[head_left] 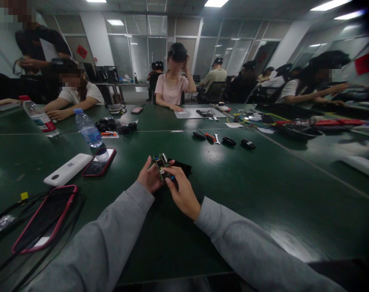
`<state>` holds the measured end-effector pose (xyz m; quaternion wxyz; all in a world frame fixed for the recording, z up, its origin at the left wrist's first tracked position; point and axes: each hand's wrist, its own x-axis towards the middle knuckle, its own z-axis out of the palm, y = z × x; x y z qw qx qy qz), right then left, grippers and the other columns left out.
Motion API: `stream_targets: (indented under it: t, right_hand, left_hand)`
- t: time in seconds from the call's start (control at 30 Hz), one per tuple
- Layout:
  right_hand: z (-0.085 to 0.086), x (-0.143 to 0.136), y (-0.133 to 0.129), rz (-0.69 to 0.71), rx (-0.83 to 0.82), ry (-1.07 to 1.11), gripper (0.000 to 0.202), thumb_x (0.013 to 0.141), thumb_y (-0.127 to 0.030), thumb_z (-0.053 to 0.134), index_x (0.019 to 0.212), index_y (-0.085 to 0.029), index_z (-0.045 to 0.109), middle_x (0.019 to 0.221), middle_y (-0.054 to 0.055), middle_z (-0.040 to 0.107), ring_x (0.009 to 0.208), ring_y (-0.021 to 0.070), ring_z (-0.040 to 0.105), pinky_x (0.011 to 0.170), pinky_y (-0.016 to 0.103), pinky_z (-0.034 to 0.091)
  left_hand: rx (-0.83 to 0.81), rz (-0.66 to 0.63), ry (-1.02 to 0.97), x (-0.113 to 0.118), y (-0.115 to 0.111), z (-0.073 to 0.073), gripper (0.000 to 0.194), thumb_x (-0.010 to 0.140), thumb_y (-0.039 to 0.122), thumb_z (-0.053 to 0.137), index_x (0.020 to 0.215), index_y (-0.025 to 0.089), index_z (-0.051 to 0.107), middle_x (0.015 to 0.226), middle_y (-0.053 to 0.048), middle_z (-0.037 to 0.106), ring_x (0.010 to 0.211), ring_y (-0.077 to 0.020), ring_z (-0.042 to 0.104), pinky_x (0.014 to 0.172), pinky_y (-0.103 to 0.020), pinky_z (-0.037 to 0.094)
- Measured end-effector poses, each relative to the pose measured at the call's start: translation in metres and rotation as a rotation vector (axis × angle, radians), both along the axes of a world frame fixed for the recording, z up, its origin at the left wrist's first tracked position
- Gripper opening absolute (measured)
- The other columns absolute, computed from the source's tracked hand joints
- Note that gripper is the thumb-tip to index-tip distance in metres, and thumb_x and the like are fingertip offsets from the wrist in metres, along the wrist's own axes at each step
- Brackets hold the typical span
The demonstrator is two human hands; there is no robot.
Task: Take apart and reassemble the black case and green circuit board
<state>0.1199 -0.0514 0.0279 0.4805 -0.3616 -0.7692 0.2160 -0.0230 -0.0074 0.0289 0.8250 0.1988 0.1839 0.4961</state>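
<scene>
A small green circuit board (161, 170) with white, blue and dark parts is held up over the green table (248, 182). My left hand (150, 176) grips it from the left side, thumb upward. On the right, my right hand (182, 190) has its fingers on the board's face, near a blue part; whether they pinch a small piece is too small to tell. A flat black object (182, 167) lies on the table just behind my right hand, partly covered by it.
Left: white power bank (68, 169), two phones (99, 162) (46, 221), black cables (8, 259), bottles (88, 129) (41, 117). Ahead: screwdriver (209, 137), wrench (216, 139), black pieces (229, 141). A person in pink (173, 87) sits opposite; others sit around.
</scene>
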Motion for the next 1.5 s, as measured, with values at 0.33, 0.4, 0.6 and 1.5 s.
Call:
stream_targets:
  t: [0.33,0.4,0.6,1.5]
  right_hand:
    - [-0.001,0.004,0.01,-0.028,-0.289,0.433,0.031,0.093,-0.042,0.036,0.114,-0.026,0.052,0.119,0.004,0.05,0.101,0.0174,0.052,0.081,0.031,0.05]
    - [-0.001,0.005,0.011,-0.009,-0.334,0.476,0.032,0.092,-0.045,0.037,0.113,-0.026,0.052,0.118,0.004,0.049,0.095,0.0168,0.054,0.073,0.029,0.052]
    - [0.005,0.009,0.012,-0.028,-0.299,0.388,0.035,0.093,-0.045,0.034,0.117,-0.026,0.051,0.116,0.005,0.05,0.083,0.015,0.055,0.061,0.026,0.05]
    - [0.015,0.037,0.044,-0.271,0.26,-0.178,0.049,0.085,-0.024,0.053,0.132,-0.021,0.038,0.117,0.007,0.05,0.109,0.0191,0.048,0.097,0.036,0.041]
  left_hand:
    - [0.048,0.047,0.193,-0.002,0.009,-0.02,0.03,0.08,0.024,0.057,0.11,0.02,0.054,0.096,-0.008,0.067,0.086,-0.0206,0.065,0.08,-0.039,0.05]
    - [0.058,0.074,0.215,-0.001,0.009,-0.022,0.031,0.076,0.023,0.063,0.105,0.02,0.056,0.098,-0.008,0.066,0.087,-0.0204,0.065,0.08,-0.036,0.05]
    - [0.101,0.161,0.235,0.002,0.01,-0.024,0.038,0.068,0.022,0.071,0.103,0.021,0.055,0.096,-0.006,0.067,0.08,-0.0191,0.067,0.074,-0.031,0.052]
    - [0.24,0.479,0.783,-0.018,0.023,-0.013,0.042,0.075,0.047,0.059,0.103,0.016,0.052,0.087,-0.009,0.068,0.062,-0.0157,0.066,0.065,-0.03,0.052]
